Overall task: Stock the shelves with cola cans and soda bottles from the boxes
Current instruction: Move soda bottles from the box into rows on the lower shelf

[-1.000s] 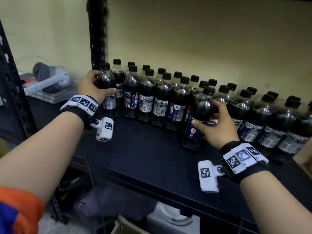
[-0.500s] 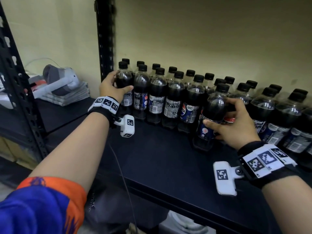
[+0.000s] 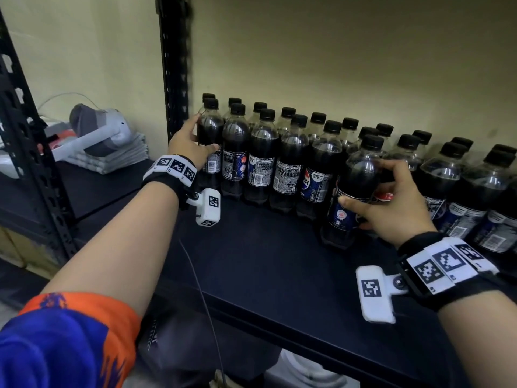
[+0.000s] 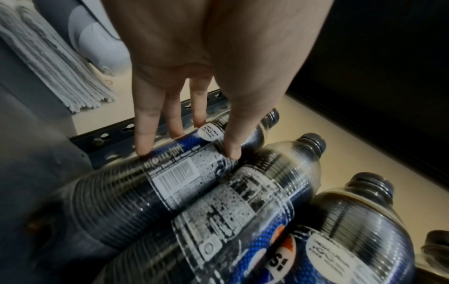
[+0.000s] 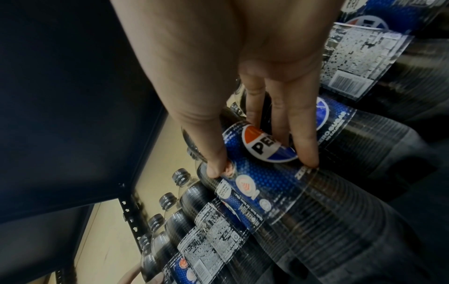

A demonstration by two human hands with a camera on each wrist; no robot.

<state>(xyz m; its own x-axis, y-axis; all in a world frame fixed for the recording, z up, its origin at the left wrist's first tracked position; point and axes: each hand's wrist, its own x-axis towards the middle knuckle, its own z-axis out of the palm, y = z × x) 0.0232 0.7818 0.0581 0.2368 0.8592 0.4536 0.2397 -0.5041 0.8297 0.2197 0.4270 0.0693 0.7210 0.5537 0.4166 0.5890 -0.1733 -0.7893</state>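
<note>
Here, at the black shelf [image 3: 265, 264], you stood with both hands on soda bottles, setting them into a double row that ran along the back wall. Your left hand [image 3: 187, 148] was wrapped around the end bottle [image 3: 210, 141] at the far left of the front row, thumb across the label and fingers [image 4: 145, 134] behind it, just beside the black upright post [image 3: 174, 65]; that bottle stood upright on the shelf, touching its neighbour. Your right hand [image 3: 391, 208] gripped the forward bottle [image 3: 355, 191], thumb on its blue label and fingers curled around the far side, and this one stood a little ahead of the front row, leaning slightly toward the gap behind it. The step in hand looked like the placing of a pair: the left bottle seemed seated, the right one not yet pushed home. The next move probably called for sliding the forward bottle back into line without knocking its close-packed neighbours, then letting go of both and returning to the boxes, which could not be seen in these views. No cola cans were visible. On the neighbouring shelf to the left lay a grey headset [image 3: 98, 130] on folded cloths [image 3: 112, 161], well apart from the work
</note>
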